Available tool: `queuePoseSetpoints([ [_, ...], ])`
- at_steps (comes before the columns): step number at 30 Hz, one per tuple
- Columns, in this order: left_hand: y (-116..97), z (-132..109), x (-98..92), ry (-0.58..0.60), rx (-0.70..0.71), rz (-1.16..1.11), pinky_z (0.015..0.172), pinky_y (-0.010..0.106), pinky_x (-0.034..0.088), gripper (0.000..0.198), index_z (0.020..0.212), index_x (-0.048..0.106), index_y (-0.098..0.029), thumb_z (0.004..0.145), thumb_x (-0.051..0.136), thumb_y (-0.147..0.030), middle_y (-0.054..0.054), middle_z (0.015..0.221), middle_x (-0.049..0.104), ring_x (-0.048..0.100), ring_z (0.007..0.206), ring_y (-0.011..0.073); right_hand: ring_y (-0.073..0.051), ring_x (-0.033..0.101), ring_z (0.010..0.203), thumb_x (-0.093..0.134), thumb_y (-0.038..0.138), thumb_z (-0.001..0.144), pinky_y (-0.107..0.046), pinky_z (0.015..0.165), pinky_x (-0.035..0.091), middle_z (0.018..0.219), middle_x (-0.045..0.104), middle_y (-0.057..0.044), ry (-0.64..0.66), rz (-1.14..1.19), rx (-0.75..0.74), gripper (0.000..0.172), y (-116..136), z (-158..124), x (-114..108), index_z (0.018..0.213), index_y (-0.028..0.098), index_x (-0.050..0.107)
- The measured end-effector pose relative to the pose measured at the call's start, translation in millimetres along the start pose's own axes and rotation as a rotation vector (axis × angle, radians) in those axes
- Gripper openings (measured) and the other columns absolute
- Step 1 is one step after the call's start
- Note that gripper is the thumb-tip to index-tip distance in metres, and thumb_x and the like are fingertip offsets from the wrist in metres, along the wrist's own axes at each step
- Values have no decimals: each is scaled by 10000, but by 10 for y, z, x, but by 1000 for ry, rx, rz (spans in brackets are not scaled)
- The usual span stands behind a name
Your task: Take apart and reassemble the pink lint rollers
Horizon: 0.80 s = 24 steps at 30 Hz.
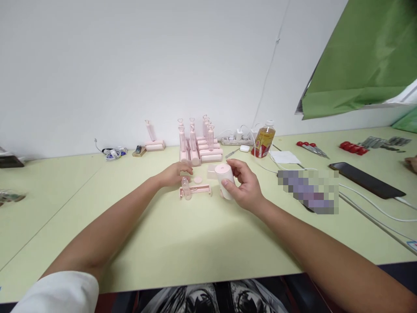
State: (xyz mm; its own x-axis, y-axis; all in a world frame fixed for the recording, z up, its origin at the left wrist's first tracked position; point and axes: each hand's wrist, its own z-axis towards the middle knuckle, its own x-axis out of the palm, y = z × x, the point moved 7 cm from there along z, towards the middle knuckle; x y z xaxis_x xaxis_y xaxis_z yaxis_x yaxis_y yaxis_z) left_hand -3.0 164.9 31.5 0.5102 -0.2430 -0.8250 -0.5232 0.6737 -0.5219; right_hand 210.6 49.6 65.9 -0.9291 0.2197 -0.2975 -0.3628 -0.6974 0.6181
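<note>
In the head view my right hand [243,184] is wrapped round a white cylinder [227,184] with a pink top, tilted slightly above the table. My left hand [176,174] has its fingers apart, just behind a small clear pink bottle [186,189]. Whether its fingertips touch the bottle I cannot tell. The bottle stands in front of the left part of a shallow pink tray-like part [202,189]. A small pink disc [197,180] lies behind that part. Partly hidden by the cylinder is a pale pink flat piece [211,172].
Pink cases with upright clear bottles [193,143] are grouped by the wall, with another such set [154,145] further left. A power strip [237,141], a drink bottle [263,140], screwdrivers [312,149], a phone [366,179] and loose white cables occupy the right side.
</note>
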Motion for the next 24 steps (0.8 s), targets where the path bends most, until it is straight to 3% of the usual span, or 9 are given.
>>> queuePoseSetpoints([
  [6, -24, 279, 253, 165, -66, 38, 649, 298, 485, 368, 904, 729, -203, 649, 716, -468, 55, 830, 666, 617, 762, 216, -195, 599, 857, 636, 367, 829, -364, 782, 520, 1048, 627, -69, 24, 1, 20, 422, -13, -20, 23, 1211, 246, 506],
  [10, -11, 287, 258, 171, -81, 94, 588, 281, 455, 315, 884, 719, -191, 678, 674, -426, 38, 754, 636, 583, 662, 185, -194, 597, 857, 637, 354, 827, -362, 776, 520, 1051, 627, -69, 32, 20, 23, 417, -2, -18, 30, 1209, 246, 507],
  [12, -12, 232, 163, 95, -88, 79, 618, 286, 467, 349, 972, 705, -191, 731, 627, -432, 50, 858, 663, 585, 686, 179, -197, 600, 865, 635, 361, 827, -364, 777, 521, 1069, 628, -73, 32, 22, 23, 416, 5, -11, 32, 1206, 247, 510],
  [15, 2, 83, -124, -135, -130, -12, 683, 297, 488, 459, 1196, 627, -206, 824, 543, -462, 62, 997, 656, 592, 746, 171, -201, 600, 879, 629, 374, 826, -365, 783, 517, 1098, 626, -77, 16, 16, 18, 414, 11, 2, 20, 1204, 247, 515],
  [18, -2, -113, -407, -340, -179, -211, 640, 292, 488, 492, 1286, 552, -215, 895, 469, -503, 29, 839, 617, 566, 658, 142, -193, 578, 836, 627, 370, 819, -361, 756, 504, 1057, 626, -64, -6, -10, 19, 417, 11, 9, -2, 1204, 251, 518],
  [21, -124, -312, -588, -524, -154, -497, 537, 265, 468, 432, 1158, 579, -227, 899, 474, -556, -8, 724, 556, 536, 568, 116, -171, 533, 742, 633, 364, 804, -335, 681, 478, 936, 610, -31, -26, -23, 54, 435, -11, 13, -18, 1209, 261, 511],
  [24, -345, -531, -639, -703, -88, -645, 464, 243, 437, 357, 937, 586, -209, 848, 580, -555, 11, 795, 613, 530, 528, 93, -145, 503, 682, 649, 362, 789, -299, 613, 462, 880, 570, -9, -41, 45, 118, 453, -51, 19, -11, 1207, 262, 505],
])
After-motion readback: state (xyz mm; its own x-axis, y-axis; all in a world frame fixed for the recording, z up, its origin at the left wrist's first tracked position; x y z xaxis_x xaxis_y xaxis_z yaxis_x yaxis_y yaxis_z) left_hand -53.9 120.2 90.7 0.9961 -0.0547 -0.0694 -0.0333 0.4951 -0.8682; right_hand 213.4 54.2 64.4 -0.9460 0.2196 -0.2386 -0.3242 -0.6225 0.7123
